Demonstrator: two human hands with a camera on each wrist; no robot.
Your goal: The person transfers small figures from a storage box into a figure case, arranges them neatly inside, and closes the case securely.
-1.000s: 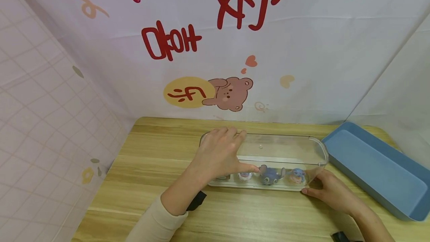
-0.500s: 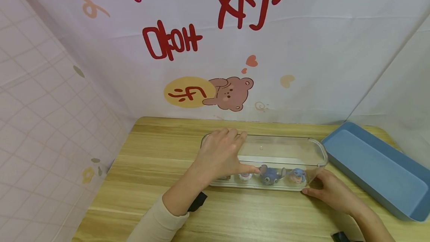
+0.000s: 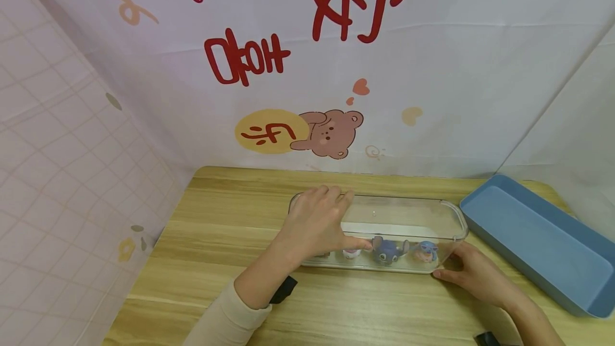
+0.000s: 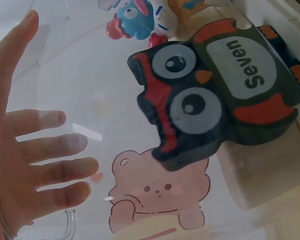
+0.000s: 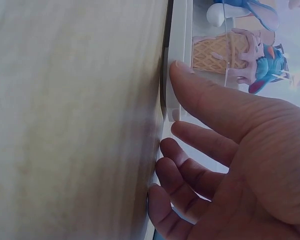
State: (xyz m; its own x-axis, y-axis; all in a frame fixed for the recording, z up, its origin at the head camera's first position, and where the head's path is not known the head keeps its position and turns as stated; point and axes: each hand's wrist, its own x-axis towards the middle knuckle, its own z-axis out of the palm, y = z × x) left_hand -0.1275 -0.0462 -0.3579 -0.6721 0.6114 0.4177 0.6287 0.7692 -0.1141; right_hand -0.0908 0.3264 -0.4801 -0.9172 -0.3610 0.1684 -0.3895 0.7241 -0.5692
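Observation:
A long display box with a clear cover point(image 3: 403, 210) and a pale base point(image 3: 365, 268) rests on the table. My left hand point(image 3: 317, 223) spans the cover's left part, thumb at the front and fingertips over the far top edge, holding it. At the box's right end my right hand point(image 5: 240, 155) pinches the corner, thumb on the base's front edge and fingers around the end. Inside stand a blue big-eared figure point(image 3: 388, 251), a small white figure point(image 3: 352, 253) and a blue figure on an ice-cream cone point(image 5: 215, 52). An owl figure marked "Seven" point(image 4: 205, 95) shows in the left wrist view.
A blue rectangular tray point(image 3: 538, 244) lies at a slant right of the box, near its right end. The wooden table point(image 3: 230, 212) meets a printed white cloth backdrop point(image 3: 432, 79) at the back, with cloth on both sides too.
The clear cover's top has sunk slightly, and my left hand has moved down a little with it. My right hand stays at the box's right corner. The figures and tray look unmoved.

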